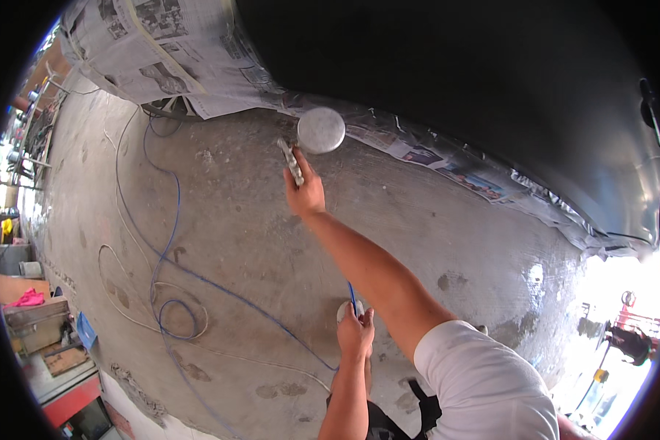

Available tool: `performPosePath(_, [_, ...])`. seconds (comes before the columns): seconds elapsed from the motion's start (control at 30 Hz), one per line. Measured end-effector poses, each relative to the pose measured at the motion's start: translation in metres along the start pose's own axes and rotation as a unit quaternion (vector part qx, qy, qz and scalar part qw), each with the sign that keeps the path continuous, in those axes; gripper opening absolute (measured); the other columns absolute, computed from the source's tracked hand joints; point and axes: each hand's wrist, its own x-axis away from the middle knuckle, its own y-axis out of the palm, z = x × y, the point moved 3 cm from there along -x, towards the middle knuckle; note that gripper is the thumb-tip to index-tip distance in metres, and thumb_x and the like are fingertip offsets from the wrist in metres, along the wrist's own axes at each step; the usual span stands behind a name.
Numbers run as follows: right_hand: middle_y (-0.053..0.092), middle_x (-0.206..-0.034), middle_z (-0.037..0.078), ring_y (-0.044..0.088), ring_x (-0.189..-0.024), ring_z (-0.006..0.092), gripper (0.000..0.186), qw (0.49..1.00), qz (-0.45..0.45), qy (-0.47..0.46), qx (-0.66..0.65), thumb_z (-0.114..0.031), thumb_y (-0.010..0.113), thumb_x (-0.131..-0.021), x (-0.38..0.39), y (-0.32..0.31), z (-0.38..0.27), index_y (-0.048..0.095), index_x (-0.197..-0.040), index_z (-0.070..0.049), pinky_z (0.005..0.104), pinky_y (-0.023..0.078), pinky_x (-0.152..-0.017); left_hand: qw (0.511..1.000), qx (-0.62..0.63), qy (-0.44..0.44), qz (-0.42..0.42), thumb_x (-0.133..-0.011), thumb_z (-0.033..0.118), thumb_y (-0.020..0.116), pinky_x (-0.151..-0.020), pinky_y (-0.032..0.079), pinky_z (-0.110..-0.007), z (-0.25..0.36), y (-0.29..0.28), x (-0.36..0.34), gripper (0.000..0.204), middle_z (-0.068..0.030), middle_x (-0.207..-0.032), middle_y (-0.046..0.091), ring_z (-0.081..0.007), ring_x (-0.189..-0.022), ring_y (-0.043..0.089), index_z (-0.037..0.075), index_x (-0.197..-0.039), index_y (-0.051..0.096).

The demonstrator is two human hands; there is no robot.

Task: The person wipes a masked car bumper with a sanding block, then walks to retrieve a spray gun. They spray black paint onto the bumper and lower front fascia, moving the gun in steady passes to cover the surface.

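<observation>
Against the dark car body (pixel 454 81), at its lower edge, we see a round grey sanding tool (pixel 321 130) held up by the right hand (pixel 304 192), whose fingers are wrapped around the tool's handle. Lower down, near the white shirt sleeve (pixel 484 374), the left hand (pixel 355 331) grips a thin blue hose (pixel 170 249) that loops away across the concrete floor (pixel 227 220). Newspaper masking (pixel 168 51) covers the car's panels just beside the tool.
</observation>
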Motion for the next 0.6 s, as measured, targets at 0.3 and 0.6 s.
performPosePath(0.3, [0.071, -0.116, 0.024, 0.068, -0.104, 0.0474, 0.057, 0.999, 0.004, 0.011, 0.042, -0.028, 0.066, -0.097, -0.018, -0.047, 0.098, 0.05, -0.152, -0.027, 0.0534, 0.057, -0.085, 0.979, -0.179, 0.061, -0.077, -0.096, 0.038, 0.068, -0.084, 0.058, -0.05, -0.002, 0.066, -0.003, 0.076, -0.0236, -0.112, 0.073, -0.0392, -0.101, 0.073, -0.002, -0.152, 0.037])
performPosePath(0.6, [0.072, -0.114, 0.024, 0.066, -0.112, 0.0445, 0.05, 0.998, 0.061, 0.013, 0.019, -0.021, 0.068, -0.097, 0.031, -0.279, 0.181, 0.056, -0.145, -0.015, 0.0436, 0.055, -0.085, 0.95, -0.261, 0.108, -0.129, -0.09, 0.023, 0.071, -0.09, 0.056, -0.052, 0.051, 0.154, 0.029, 0.05, -0.0234, -0.108, 0.073, -0.0428, -0.107, 0.069, 0.008, -0.136, 0.059])
